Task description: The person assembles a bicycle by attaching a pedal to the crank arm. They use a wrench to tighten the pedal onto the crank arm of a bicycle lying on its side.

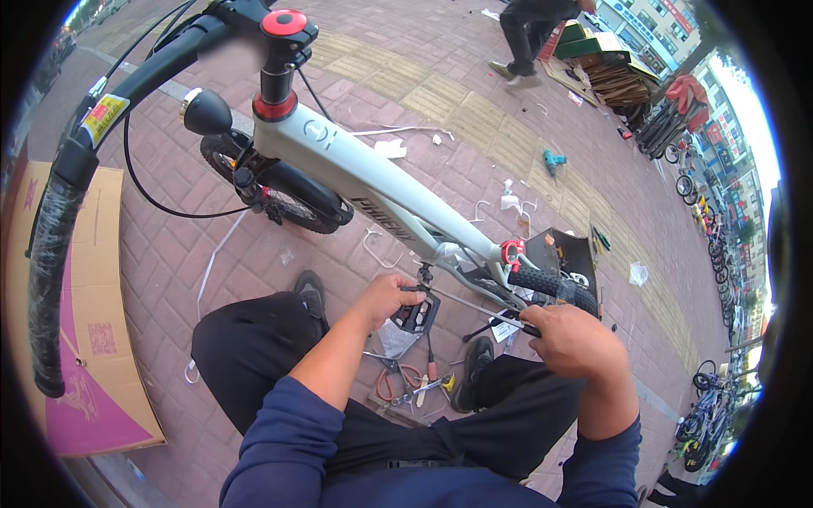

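Observation:
A light grey bicycle frame [373, 182] stands in front of me, running from upper left to lower right. My left hand [388, 301] is closed on a black pedal [417, 313], thumb along its top edge. Closed around the dark grip of a long, slim metal wrench, my right hand [577, 340] is off to the right near the rear tyre [555, 288]. The wrench's shaft [474, 305] slants up leftward to the crank end beside the pedal; whether it sits on the axle I cannot tell. Red-handled pliers [391, 383] lie on the bricks between my feet.
A black handlebar [61, 199] curves close on the left, above a flattened cardboard box [106, 339]. Behind the rear wheel sits an open toolbox [580, 254]. Farther off are a teal cordless drill [553, 162], plastic scraps and a walking person [527, 38].

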`<state>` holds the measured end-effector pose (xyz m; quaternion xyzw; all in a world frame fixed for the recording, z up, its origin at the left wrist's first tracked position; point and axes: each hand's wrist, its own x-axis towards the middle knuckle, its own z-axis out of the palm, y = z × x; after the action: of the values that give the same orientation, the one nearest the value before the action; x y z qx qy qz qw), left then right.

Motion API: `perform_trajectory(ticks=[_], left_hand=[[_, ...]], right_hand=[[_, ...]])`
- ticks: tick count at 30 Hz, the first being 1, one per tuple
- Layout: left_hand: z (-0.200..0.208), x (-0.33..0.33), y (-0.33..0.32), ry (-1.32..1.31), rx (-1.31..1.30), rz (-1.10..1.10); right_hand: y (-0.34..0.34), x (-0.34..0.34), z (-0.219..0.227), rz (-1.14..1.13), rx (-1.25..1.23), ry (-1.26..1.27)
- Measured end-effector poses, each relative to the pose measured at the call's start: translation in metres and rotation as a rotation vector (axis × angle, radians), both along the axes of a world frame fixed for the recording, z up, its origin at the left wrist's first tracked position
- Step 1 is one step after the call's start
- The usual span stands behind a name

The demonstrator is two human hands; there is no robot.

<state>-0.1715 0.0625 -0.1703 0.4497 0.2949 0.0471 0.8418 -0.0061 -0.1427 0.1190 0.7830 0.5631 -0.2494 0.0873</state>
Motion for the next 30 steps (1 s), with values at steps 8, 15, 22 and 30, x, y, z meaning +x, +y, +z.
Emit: perform_trajectory(ticks=[8,15,22,30], left_hand=[[-0.001,-0.005,-0.002,-0.024,-0.081,0.023],[0.011,0.0,0.003,-0.027,0.059,-0.093],[-0.005,0.007,-0.005,0.034,-0.017,-0.083],[-0.026,0.055,-0.068,0.087,0.192,-0.089]], right_hand=[[0.006,-0.017,0.031,-0.26,0.633,0.433],[0.057,-0.048,-0.012,-0.103,0.951,0.526],[0.054,-0.026,-0.013,-0.229,0.926,0.409],[-0.022,0.01,-0.029,-0.554,0.902,0.336]])
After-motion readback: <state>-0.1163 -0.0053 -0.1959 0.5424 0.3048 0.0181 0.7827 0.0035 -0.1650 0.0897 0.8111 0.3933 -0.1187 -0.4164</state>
